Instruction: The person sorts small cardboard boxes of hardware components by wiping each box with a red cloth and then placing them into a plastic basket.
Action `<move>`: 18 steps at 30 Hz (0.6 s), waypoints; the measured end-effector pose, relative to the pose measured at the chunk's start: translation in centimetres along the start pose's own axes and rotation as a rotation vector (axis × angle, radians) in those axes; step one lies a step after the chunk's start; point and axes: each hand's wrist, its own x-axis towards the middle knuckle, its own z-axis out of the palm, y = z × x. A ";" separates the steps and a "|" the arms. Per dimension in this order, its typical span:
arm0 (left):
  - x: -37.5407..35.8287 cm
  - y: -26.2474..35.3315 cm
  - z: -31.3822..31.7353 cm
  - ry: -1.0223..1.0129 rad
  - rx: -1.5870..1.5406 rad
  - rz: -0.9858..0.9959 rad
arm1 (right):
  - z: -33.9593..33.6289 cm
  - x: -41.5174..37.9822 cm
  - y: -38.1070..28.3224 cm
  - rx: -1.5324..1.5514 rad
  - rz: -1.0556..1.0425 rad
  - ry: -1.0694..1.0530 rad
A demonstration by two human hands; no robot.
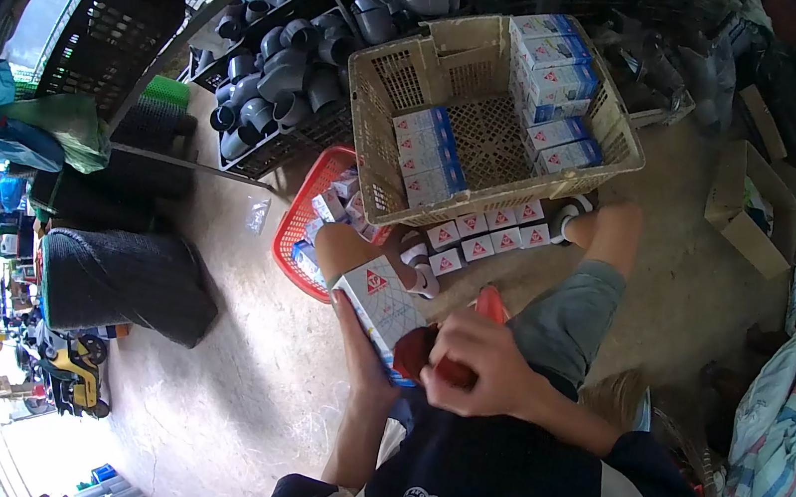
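Observation:
A white box [382, 305] with a red triangle mark and a blue edge is tilted in my left hand [362, 352], whose fingers are wrapped along its side. A dark red cloth [412, 353] is bunched in my right hand [484, 358] and presses against the box's near end. Small boxes of the same kind [472, 246] stand in rows on the floor between my feet. More of them [421, 146] are stacked at the left and right sides of the beige plastic crate [385, 209] in front of me.
A red basket [287, 234] with more small boxes sits left of the crate. Behind it, grey pipe elbows [285, 73] fill dark crates. A rolled black mesh [127, 283] lies to the left. At right are an open cardboard box [759, 221] and striped sacks [780, 399].

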 end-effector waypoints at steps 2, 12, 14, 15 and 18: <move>0.6 -0.3 -1.2 -0.253 -0.180 0.013 | -0.7 0.3 0.5 0.057 0.237 0.016; -1.3 -0.7 3.5 -0.005 0.254 -0.018 | 1.1 1.1 1.3 -0.200 0.021 0.414; -0.9 -0.5 3.4 -0.029 0.341 -0.019 | 1.3 0.9 1.1 -0.211 -0.187 0.297; -0.6 -0.4 3.3 -0.056 0.329 0.001 | 1.3 0.9 1.0 -0.216 -0.290 0.237; -1.2 -0.4 3.5 -0.078 0.359 -0.078 | 0.2 2.9 1.4 -0.280 -0.459 0.126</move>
